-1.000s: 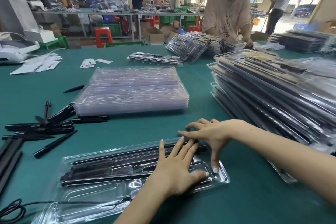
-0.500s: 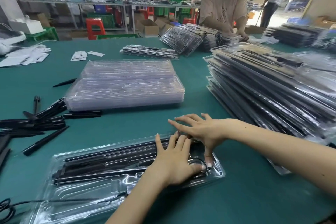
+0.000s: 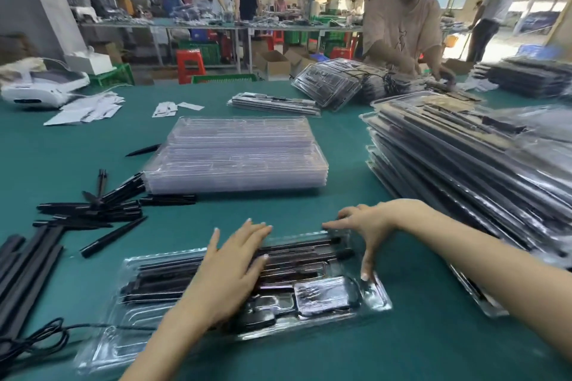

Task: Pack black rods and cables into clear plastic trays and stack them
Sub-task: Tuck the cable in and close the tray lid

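Both hands have spread apart since a moment ago: the left hand (image 3: 230,269) is now lying flat with straight fingers over the black rods (image 3: 297,252) in the clear plastic tray (image 3: 376,298) on the green table (image 3: 418,346). At the tray's far right end, the right hand (image 3: 365,226) is arching, fingers extended onto the far rim and thumb pressing the near edge, though blur is making the exact contact uncertain.

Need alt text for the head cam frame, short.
Two bare hands press on a clear plastic tray of black rods on a green table: the left hand lies flat on its middle, the right hand spans its right end. Behind stand a stack of empty trays, loose rods on the left and packed trays on the right.
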The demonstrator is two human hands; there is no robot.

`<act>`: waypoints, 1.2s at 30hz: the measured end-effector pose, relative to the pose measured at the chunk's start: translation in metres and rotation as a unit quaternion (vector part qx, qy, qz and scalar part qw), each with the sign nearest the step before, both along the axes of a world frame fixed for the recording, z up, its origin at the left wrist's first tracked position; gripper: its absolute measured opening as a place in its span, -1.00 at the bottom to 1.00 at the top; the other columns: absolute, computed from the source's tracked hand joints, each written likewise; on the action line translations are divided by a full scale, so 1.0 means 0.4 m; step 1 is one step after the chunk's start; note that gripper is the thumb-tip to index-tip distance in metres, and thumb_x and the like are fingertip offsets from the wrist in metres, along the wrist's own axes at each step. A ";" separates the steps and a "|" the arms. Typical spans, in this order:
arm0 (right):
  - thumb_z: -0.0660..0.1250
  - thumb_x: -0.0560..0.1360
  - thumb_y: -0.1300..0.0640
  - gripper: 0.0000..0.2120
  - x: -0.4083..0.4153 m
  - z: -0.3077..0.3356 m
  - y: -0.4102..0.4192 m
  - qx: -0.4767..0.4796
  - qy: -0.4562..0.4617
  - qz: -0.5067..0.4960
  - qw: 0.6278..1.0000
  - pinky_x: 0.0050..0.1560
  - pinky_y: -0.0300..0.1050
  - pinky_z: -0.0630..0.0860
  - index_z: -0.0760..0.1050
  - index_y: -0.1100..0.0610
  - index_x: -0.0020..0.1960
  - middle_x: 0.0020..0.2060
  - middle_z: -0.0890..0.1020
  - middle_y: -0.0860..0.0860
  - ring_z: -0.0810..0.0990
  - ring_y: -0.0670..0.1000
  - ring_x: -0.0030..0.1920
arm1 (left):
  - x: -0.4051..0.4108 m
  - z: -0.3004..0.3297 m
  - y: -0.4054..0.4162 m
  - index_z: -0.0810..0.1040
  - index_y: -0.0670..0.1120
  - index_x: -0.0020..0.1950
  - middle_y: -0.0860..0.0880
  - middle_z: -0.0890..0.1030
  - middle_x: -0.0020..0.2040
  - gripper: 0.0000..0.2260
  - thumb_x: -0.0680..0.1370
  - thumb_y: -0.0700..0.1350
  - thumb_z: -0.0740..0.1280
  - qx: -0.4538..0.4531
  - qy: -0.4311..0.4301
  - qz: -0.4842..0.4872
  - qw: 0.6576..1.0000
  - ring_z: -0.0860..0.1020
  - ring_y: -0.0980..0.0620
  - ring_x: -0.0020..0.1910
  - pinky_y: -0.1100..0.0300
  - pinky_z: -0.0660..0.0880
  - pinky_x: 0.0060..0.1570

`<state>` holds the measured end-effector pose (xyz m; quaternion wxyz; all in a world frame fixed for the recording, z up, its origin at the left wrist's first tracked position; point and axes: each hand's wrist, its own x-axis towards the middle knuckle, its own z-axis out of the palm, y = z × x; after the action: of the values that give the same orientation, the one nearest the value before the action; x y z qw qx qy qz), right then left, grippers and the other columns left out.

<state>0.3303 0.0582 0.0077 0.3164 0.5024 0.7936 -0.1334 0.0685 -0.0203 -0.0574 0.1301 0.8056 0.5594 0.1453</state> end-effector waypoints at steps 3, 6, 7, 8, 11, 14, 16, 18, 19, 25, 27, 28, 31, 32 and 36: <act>0.40 0.34 -0.32 -0.04 -0.075 0.039 0.011 0.078 0.112 -0.012 0.991 0.46 0.20 0.09 -0.09 -0.19 0.54 0.53 0.04 -0.03 -0.02 0.08 0.51 | -0.090 -0.008 -0.045 -0.03 0.15 0.55 0.26 0.03 0.53 -0.56 0.67 0.07 -0.05 0.000 0.040 0.086 0.995 -0.23 0.35 0.44 0.05 -0.32 0.47; 0.42 0.32 -0.31 -0.07 -0.200 0.002 -0.030 0.143 0.307 -0.055 0.939 0.44 0.22 0.06 -0.04 -0.24 0.51 0.51 0.06 -0.03 -0.04 0.02 0.50 | -0.102 -0.022 -0.078 -0.15 0.17 0.55 0.27 -0.13 0.54 -0.54 0.66 0.10 -0.12 -0.012 0.084 0.095 0.992 -0.32 0.28 0.44 0.03 -0.37 0.45; 0.45 0.28 -0.32 -0.02 -0.238 -0.020 -0.048 0.123 0.314 -0.069 0.939 0.44 0.25 0.04 -0.07 -0.25 0.51 0.51 0.03 -0.01 -0.08 0.02 0.50 | -0.099 -0.028 -0.083 -0.19 0.17 0.55 0.27 -0.18 0.53 -0.54 0.66 0.10 -0.14 -0.007 0.094 0.097 0.991 -0.35 0.27 0.44 0.01 -0.38 0.45; 0.47 0.25 -0.33 0.05 -0.270 -0.040 -0.062 0.088 0.296 -0.084 0.947 0.44 0.29 0.02 -0.11 -0.25 0.51 0.52 -0.02 0.04 -0.14 0.05 0.51 | -0.098 -0.034 -0.084 -0.22 0.17 0.54 0.27 -0.22 0.52 -0.54 0.66 0.10 -0.17 -0.003 0.098 0.098 0.990 -0.37 0.26 0.44 0.00 -0.39 0.45; 0.51 0.20 -0.33 0.18 -0.318 -0.079 -0.078 0.013 0.213 -0.103 0.972 0.43 0.40 -0.09 -0.25 -0.25 0.51 0.53 -0.19 0.12 -0.30 0.14 0.51 | -0.102 -0.049 -0.084 -0.27 0.16 0.54 0.27 -0.29 0.51 -0.54 0.66 0.10 -0.20 0.006 0.115 0.098 0.988 -0.40 0.24 0.43 -0.02 -0.41 0.44; 0.51 0.18 -0.33 0.20 -0.334 -0.096 -0.082 0.001 0.174 -0.088 0.981 0.39 0.43 -0.19 -0.27 -0.26 0.50 0.54 -0.23 0.06 -0.35 0.13 0.51 | -0.109 -0.061 -0.085 -0.27 0.15 0.54 0.26 -0.30 0.50 -0.54 0.66 0.10 -0.20 0.016 0.126 0.096 0.987 -0.45 0.25 0.40 -0.01 -0.42 0.43; 0.50 0.18 -0.35 0.18 -0.333 -0.103 -0.085 0.010 0.172 -0.087 0.981 0.39 0.43 -0.22 -0.25 -0.26 0.50 0.54 -0.23 0.05 -0.35 0.13 0.51 | -0.109 -0.067 -0.084 -0.26 0.15 0.54 0.26 -0.28 0.52 -0.54 0.66 0.10 -0.19 0.019 0.120 0.095 0.988 -0.45 0.25 0.40 0.00 -0.42 0.41; 0.48 0.18 -0.39 0.15 -0.325 -0.112 -0.095 0.031 0.176 -0.090 0.980 0.36 0.44 -0.25 -0.22 -0.28 0.50 0.53 -0.29 0.05 -0.41 0.13 0.49 | -0.110 -0.070 -0.082 -0.24 0.15 0.55 0.25 -0.26 0.53 -0.54 0.66 0.10 -0.19 0.018 0.111 0.093 0.989 -0.44 0.26 0.39 0.01 -0.44 0.40; 0.46 0.17 -0.41 0.15 -0.319 -0.122 -0.105 0.043 0.179 -0.102 0.978 0.36 0.43 -0.27 -0.22 -0.29 0.49 0.51 -0.34 0.05 -0.44 0.12 0.47 | -0.110 -0.071 -0.083 -0.24 0.16 0.55 0.26 -0.25 0.53 -0.54 0.66 0.10 -0.19 0.016 0.105 0.095 0.990 -0.45 0.27 0.39 0.02 -0.45 0.39; 0.42 0.11 -0.48 0.22 -0.298 -0.177 -0.153 0.092 0.211 -0.229 0.946 0.43 0.22 -0.33 -0.30 -0.27 0.48 0.48 -0.42 0.08 -0.46 0.07 0.47 | -0.112 -0.059 -0.073 -0.08 0.14 0.56 0.24 -0.11 0.55 -0.52 0.65 0.14 -0.04 -0.019 0.032 0.096 0.995 -0.28 0.28 0.48 0.01 -0.45 0.40; 0.44 0.13 -0.44 0.22 -0.311 -0.173 -0.146 0.089 0.202 -0.227 0.949 0.42 0.27 -0.29 -0.33 -0.27 0.48 0.48 -0.43 0.07 -0.44 0.09 0.48 | -0.109 -0.040 -0.058 -0.01 0.12 0.55 0.20 -0.05 0.55 -0.42 0.60 0.19 0.13 -0.066 -0.050 0.070 0.994 -0.22 0.27 0.50 -0.07 -0.47 0.38; 0.45 0.17 -0.39 0.19 -0.317 -0.170 -0.143 0.088 0.198 -0.222 0.951 0.41 0.30 -0.28 -0.34 -0.28 0.47 0.48 -0.43 0.06 -0.44 0.09 0.48 | -0.103 -0.030 -0.051 -0.02 0.12 0.55 0.20 -0.05 0.55 -0.34 0.55 0.23 0.21 -0.085 -0.071 0.047 0.993 -0.23 0.27 0.50 -0.14 -0.48 0.37; 0.44 0.29 -0.16 0.08 -0.326 -0.164 -0.138 0.085 0.188 -0.213 0.955 0.41 0.34 -0.25 -0.32 -0.29 0.47 0.49 -0.40 0.04 -0.41 0.08 0.49 | -0.075 -0.014 -0.027 -0.03 0.08 0.57 0.13 -0.06 0.57 -0.10 0.39 0.32 0.35 -0.125 -0.039 -0.001 0.991 -0.26 0.20 0.51 -0.28 -0.50 0.29; 0.43 0.31 -0.13 0.06 -0.325 -0.162 -0.137 0.079 0.185 -0.215 0.956 0.42 0.33 -0.25 -0.30 -0.29 0.48 0.50 -0.37 0.04 -0.40 0.07 0.49 | -0.069 -0.010 -0.017 -0.01 0.05 0.57 0.09 -0.05 0.57 -0.09 0.38 0.31 0.38 -0.136 -0.024 -0.008 0.990 -0.25 0.17 0.52 -0.29 -0.52 0.26; 0.42 0.29 -0.26 0.04 -0.313 -0.151 -0.133 0.048 0.188 -0.209 0.959 0.43 0.27 -0.25 -0.24 -0.28 0.49 0.52 -0.30 0.02 -0.38 0.06 0.50 | -0.074 -0.002 0.006 0.07 0.06 0.55 0.06 0.04 0.54 -0.16 0.40 0.22 0.43 -0.170 -0.037 -0.029 0.984 -0.16 0.15 0.53 -0.30 -0.53 0.24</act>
<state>0.2053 0.0049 -0.0527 0.1020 0.6372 0.7218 -0.2501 0.0387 -0.0180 -0.0581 0.2898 0.7820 0.5468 0.0737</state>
